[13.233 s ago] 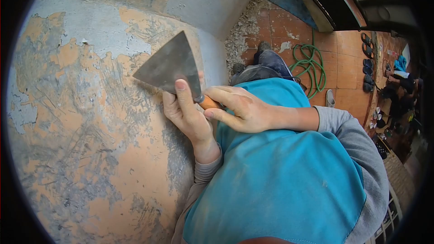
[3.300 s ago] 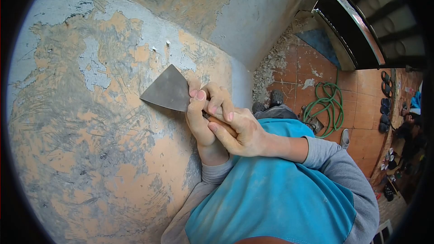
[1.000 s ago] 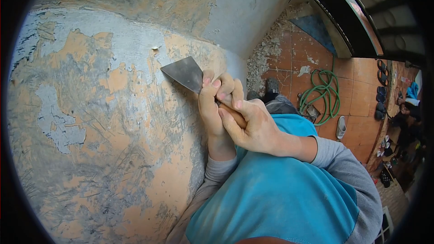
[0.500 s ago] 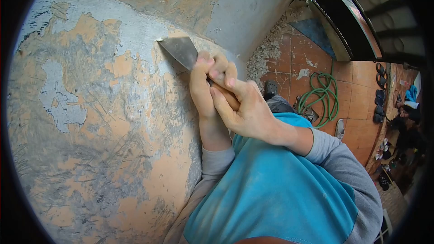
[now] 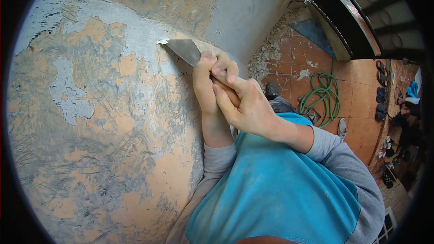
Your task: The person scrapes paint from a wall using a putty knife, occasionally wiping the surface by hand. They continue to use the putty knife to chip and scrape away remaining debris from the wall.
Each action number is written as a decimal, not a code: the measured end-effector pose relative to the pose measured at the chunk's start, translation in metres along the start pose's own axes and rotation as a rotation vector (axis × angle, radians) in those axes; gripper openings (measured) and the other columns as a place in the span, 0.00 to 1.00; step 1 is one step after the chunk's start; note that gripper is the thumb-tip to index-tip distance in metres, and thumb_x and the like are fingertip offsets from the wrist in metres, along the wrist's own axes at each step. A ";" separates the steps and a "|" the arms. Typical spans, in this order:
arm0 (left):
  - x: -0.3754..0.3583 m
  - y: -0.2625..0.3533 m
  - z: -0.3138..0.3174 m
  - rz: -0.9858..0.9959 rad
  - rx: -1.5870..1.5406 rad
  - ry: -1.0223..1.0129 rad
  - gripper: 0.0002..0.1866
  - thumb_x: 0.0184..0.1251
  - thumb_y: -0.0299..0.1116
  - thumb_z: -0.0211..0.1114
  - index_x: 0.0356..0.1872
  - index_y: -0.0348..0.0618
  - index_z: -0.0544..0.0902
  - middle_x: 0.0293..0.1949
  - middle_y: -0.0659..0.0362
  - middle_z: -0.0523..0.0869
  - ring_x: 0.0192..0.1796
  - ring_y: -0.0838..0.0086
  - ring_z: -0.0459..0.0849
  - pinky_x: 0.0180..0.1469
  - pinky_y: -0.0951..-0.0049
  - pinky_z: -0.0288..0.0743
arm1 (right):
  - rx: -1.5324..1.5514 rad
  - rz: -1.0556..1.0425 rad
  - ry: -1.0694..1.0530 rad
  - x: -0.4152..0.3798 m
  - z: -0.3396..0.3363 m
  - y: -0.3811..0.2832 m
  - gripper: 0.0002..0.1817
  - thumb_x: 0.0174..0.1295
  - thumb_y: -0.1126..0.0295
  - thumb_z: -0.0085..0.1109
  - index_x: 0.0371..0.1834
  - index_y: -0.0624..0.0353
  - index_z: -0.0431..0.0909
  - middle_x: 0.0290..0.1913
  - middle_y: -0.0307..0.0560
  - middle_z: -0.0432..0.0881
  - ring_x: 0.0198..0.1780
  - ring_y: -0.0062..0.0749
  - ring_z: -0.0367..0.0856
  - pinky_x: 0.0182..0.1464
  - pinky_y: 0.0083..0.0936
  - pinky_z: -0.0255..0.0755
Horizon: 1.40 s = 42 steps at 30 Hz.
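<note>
A putty knife (image 5: 184,50) with a flat metal blade and a wooden handle is held against the patchy wall (image 5: 113,144). Its blade edge meets the border of a pale grey paint area, where a small whitish flake (image 5: 162,41) is lifting. My left hand (image 5: 206,86) is closed round the tool just behind the blade. From the other side my right hand (image 5: 251,108) wraps the handle, its fingers overlapping those of the left. Most of the handle is hidden by the hands. Orange-tan and grey patches with scratch marks cover the wall.
Paint chips (image 5: 264,58) lie along the wall's foot on the orange tiled floor (image 5: 357,90). A green hose (image 5: 323,92) is coiled there. Several sandals (image 5: 381,95) line the floor's edge. A dark metal-framed structure (image 5: 343,18) stands at upper right.
The view has shifted slightly, so the wall appears farther right. The whitish flake at the blade edge shows larger. Both hands keep the same grip.
</note>
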<state>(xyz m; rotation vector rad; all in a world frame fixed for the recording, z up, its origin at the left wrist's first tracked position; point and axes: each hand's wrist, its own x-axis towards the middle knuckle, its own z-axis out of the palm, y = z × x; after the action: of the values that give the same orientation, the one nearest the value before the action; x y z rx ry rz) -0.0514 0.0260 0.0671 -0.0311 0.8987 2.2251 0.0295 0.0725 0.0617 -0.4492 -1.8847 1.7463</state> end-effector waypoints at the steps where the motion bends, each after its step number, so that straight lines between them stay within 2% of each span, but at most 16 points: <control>1: -0.010 -0.003 0.003 0.008 0.045 0.052 0.08 0.72 0.33 0.54 0.35 0.49 0.63 0.29 0.63 0.64 0.29 0.75 0.71 0.33 0.78 0.67 | -0.016 0.025 -0.044 -0.004 -0.005 -0.002 0.11 0.67 0.72 0.58 0.45 0.71 0.82 0.25 0.64 0.82 0.25 0.58 0.84 0.30 0.39 0.78; 3: -0.003 -0.003 -0.006 -0.035 -0.013 -0.051 0.08 0.72 0.34 0.54 0.36 0.49 0.64 0.29 0.63 0.64 0.29 0.75 0.71 0.33 0.78 0.67 | -0.056 0.079 -0.135 -0.013 -0.016 -0.004 0.11 0.67 0.72 0.58 0.43 0.70 0.82 0.25 0.63 0.82 0.26 0.59 0.84 0.30 0.40 0.78; 4: -0.003 -0.003 -0.006 -0.059 -0.043 -0.093 0.08 0.72 0.34 0.54 0.36 0.49 0.64 0.29 0.63 0.64 0.28 0.75 0.71 0.33 0.78 0.67 | -0.081 0.046 -0.119 -0.009 -0.015 -0.002 0.12 0.68 0.72 0.58 0.47 0.70 0.81 0.23 0.62 0.81 0.24 0.54 0.83 0.29 0.37 0.77; 5: -0.004 -0.006 -0.001 -0.001 -0.006 0.046 0.07 0.72 0.33 0.54 0.37 0.49 0.64 0.29 0.63 0.65 0.28 0.75 0.71 0.33 0.78 0.67 | -0.102 0.018 -0.103 -0.001 -0.010 0.001 0.14 0.68 0.72 0.58 0.51 0.70 0.81 0.22 0.60 0.80 0.22 0.49 0.83 0.28 0.35 0.75; 6: 0.001 -0.003 0.000 -0.012 -0.039 0.035 0.07 0.72 0.33 0.54 0.37 0.49 0.64 0.29 0.63 0.65 0.28 0.75 0.71 0.33 0.78 0.67 | -0.124 -0.011 -0.086 0.006 -0.006 0.003 0.16 0.69 0.73 0.58 0.55 0.71 0.80 0.20 0.58 0.79 0.20 0.44 0.82 0.28 0.32 0.74; 10: 0.007 0.000 -0.006 -0.057 -0.068 0.016 0.08 0.71 0.32 0.55 0.37 0.51 0.64 0.29 0.63 0.65 0.28 0.75 0.70 0.33 0.77 0.67 | -0.026 0.016 -0.047 0.003 -0.002 0.006 0.16 0.69 0.73 0.59 0.57 0.70 0.80 0.19 0.56 0.78 0.19 0.43 0.81 0.26 0.31 0.73; 11: 0.000 -0.005 -0.014 -0.064 -0.038 -0.008 0.08 0.71 0.32 0.55 0.37 0.51 0.64 0.29 0.63 0.65 0.29 0.75 0.70 0.33 0.77 0.67 | -0.034 0.104 -0.081 -0.003 -0.009 -0.002 0.09 0.67 0.71 0.59 0.38 0.69 0.80 0.23 0.63 0.81 0.26 0.60 0.84 0.30 0.42 0.78; 18: 0.012 -0.003 -0.013 -0.043 -0.054 0.008 0.09 0.72 0.33 0.55 0.34 0.51 0.63 0.29 0.64 0.64 0.30 0.75 0.70 0.34 0.77 0.67 | -0.060 0.072 -0.057 0.009 -0.004 0.007 0.09 0.67 0.71 0.60 0.33 0.67 0.78 0.21 0.62 0.80 0.25 0.58 0.83 0.29 0.41 0.78; 22: -0.004 -0.010 -0.011 -0.026 0.000 -0.017 0.06 0.72 0.32 0.54 0.36 0.51 0.65 0.28 0.65 0.65 0.28 0.77 0.70 0.34 0.77 0.67 | -0.056 0.101 -0.121 -0.010 -0.016 -0.001 0.08 0.66 0.72 0.59 0.35 0.68 0.80 0.21 0.62 0.80 0.25 0.58 0.83 0.30 0.40 0.78; 24: -0.003 -0.011 -0.021 -0.048 -0.008 -0.052 0.04 0.71 0.31 0.54 0.39 0.51 0.67 0.27 0.68 0.67 0.26 0.80 0.70 0.37 0.76 0.67 | -0.087 0.050 -0.120 -0.008 -0.014 0.006 0.09 0.66 0.73 0.59 0.45 0.69 0.80 0.21 0.60 0.80 0.23 0.54 0.83 0.29 0.37 0.77; 26: 0.007 -0.002 -0.001 -0.031 -0.043 0.051 0.05 0.71 0.31 0.54 0.38 0.51 0.66 0.28 0.66 0.67 0.27 0.77 0.71 0.35 0.77 0.67 | -0.122 0.003 -0.085 0.011 -0.005 0.005 0.17 0.66 0.75 0.60 0.57 0.69 0.80 0.18 0.55 0.78 0.20 0.47 0.82 0.27 0.32 0.76; 27: 0.010 0.001 0.002 -0.035 -0.070 0.066 0.06 0.71 0.31 0.55 0.37 0.51 0.65 0.28 0.64 0.66 0.27 0.76 0.71 0.33 0.76 0.68 | -0.111 -0.043 -0.063 0.014 -0.003 0.003 0.17 0.66 0.74 0.61 0.57 0.68 0.81 0.19 0.56 0.78 0.20 0.48 0.82 0.27 0.31 0.76; 30: 0.003 -0.003 -0.008 -0.050 -0.107 -0.010 0.07 0.71 0.31 0.55 0.39 0.51 0.64 0.29 0.63 0.66 0.28 0.74 0.71 0.31 0.76 0.68 | -0.063 -0.099 0.051 -0.003 0.000 0.013 0.14 0.66 0.74 0.61 0.53 0.69 0.82 0.19 0.59 0.77 0.19 0.47 0.80 0.26 0.33 0.73; 32: -0.007 -0.008 -0.024 -0.077 -0.100 -0.122 0.07 0.72 0.31 0.55 0.40 0.51 0.64 0.30 0.63 0.66 0.29 0.74 0.71 0.32 0.76 0.68 | -0.097 -0.064 -0.025 -0.010 -0.006 0.006 0.14 0.67 0.74 0.61 0.53 0.69 0.82 0.20 0.59 0.77 0.18 0.46 0.79 0.26 0.33 0.73; 36: 0.005 0.004 0.011 0.021 -0.135 0.042 0.08 0.71 0.31 0.54 0.39 0.50 0.62 0.29 0.62 0.66 0.27 0.74 0.71 0.31 0.77 0.69 | -0.116 -0.035 -0.039 0.012 -0.001 -0.002 0.08 0.67 0.72 0.60 0.42 0.67 0.81 0.22 0.59 0.81 0.24 0.56 0.83 0.27 0.40 0.76; 42: -0.017 0.008 -0.001 -0.006 -0.033 -0.105 0.08 0.74 0.33 0.53 0.39 0.50 0.61 0.32 0.63 0.62 0.33 0.77 0.69 0.37 0.78 0.65 | -0.112 -0.031 -0.110 -0.007 -0.011 -0.021 0.06 0.66 0.73 0.61 0.33 0.65 0.79 0.19 0.58 0.79 0.21 0.54 0.82 0.24 0.40 0.75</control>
<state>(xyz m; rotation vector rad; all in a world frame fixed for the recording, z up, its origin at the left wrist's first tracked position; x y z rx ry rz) -0.0440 0.0107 0.0762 0.0669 0.8043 2.2141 0.0438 0.0750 0.0821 -0.3701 -2.0634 1.6818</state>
